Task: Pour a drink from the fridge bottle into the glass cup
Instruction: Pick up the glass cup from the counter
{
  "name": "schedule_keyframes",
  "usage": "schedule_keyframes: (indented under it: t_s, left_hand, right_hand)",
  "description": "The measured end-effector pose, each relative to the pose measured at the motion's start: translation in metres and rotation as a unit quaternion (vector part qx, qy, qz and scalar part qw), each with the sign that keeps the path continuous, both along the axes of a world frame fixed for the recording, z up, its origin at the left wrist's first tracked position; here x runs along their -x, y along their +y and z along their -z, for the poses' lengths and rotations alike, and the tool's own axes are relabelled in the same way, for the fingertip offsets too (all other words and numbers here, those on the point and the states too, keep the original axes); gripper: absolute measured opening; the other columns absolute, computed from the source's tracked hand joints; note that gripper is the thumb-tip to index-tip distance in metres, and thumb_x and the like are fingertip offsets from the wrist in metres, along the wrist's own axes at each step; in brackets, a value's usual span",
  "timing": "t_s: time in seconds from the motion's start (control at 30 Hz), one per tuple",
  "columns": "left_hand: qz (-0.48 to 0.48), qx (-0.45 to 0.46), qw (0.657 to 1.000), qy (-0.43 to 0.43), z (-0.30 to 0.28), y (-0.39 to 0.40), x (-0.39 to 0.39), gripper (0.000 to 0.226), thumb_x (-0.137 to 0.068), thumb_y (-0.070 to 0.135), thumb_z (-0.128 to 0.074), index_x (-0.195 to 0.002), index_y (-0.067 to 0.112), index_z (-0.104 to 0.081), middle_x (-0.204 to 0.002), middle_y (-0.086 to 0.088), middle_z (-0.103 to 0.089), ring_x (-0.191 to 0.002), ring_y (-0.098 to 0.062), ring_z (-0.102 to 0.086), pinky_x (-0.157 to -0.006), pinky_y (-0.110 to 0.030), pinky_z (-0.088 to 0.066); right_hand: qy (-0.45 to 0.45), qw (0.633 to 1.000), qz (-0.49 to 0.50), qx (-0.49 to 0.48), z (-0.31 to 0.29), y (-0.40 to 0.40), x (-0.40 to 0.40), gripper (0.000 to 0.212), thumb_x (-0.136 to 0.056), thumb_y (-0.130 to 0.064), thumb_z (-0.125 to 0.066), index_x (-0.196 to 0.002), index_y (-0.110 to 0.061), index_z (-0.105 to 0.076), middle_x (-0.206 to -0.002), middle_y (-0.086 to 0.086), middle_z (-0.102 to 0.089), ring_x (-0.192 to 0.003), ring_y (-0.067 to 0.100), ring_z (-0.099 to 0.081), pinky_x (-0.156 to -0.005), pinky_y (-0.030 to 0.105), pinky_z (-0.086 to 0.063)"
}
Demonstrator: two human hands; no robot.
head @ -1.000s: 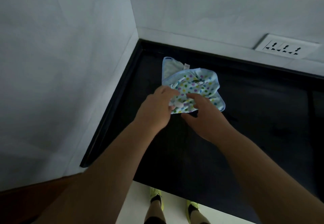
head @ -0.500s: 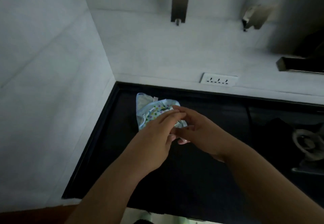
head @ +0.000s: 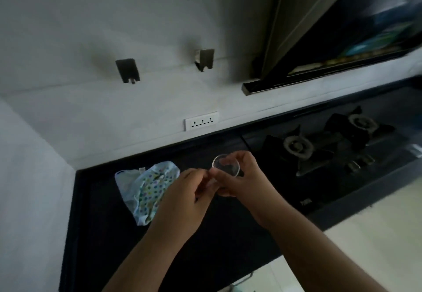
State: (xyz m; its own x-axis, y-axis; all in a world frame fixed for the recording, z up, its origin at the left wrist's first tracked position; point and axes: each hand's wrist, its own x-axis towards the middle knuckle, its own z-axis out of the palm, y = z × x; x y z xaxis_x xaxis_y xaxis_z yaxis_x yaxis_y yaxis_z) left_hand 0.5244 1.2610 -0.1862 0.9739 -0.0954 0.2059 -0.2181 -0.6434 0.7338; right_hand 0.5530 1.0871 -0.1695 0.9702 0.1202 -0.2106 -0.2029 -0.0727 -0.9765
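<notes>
I am holding the small clear glass cup in my right hand, fingers wrapped round its wall; left hand is pinching at its near rim. I should be setting it upright on the black bench. At nine o'clock the dotted white cloth is lying; at two o'clock, the gas hob. No bottle is showing.
</notes>
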Motion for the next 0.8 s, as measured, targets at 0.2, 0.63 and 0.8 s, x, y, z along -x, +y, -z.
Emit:
schedule_keyframes:
  t_s: [0.2,0.63,0.8]
  left_hand:
    - [0.109,0.024,0.993,0.035,-0.006,-0.043,-0.003,0.017,-0.1,0.043,-0.065,-0.102,0.027,-0.073,-0.089,0.013,-0.072,-0.085,0.0,-0.069,-0.073,-0.02,-0.055]
    - [0.406,-0.011,0.909,0.092,-0.012,-0.262,0.018,0.015,-0.104,0.04,-0.061,-0.106,0.032,-0.073,-0.092,0.014,-0.073,-0.089,-0.001,-0.07,-0.078,-0.019,-0.057]
    - [0.479,-0.055,0.873,0.078,-0.007,-0.365,0.033,0.02,-0.105,0.04,-0.059,-0.114,0.028,-0.073,-0.095,0.013,-0.073,-0.09,0.0,-0.068,-0.079,-0.017,-0.056]
  right_hand:
    - [-0.053,0.982,0.072,0.167,-0.002,-0.065,0.049,0.065,-0.068,-0.048,-0.092,-0.12,-0.04,-0.054,-0.116,-0.02,-0.067,-0.099,0.0,-0.07,-0.084,0.03,-0.063]
    - [-0.036,0.911,0.324,0.254,0.001,-0.237,0.185,0.064,-0.08,-0.039,-0.087,-0.134,-0.05,-0.054,-0.129,-0.025,-0.063,-0.117,-0.001,-0.063,-0.086,0.023,-0.061]
    - [-0.013,0.877,0.396,0.272,0.011,-0.317,0.222,0.068,-0.079,-0.039,-0.087,-0.138,-0.042,-0.053,-0.134,-0.019,-0.062,-0.12,0.004,-0.061,-0.089,0.031,-0.061]
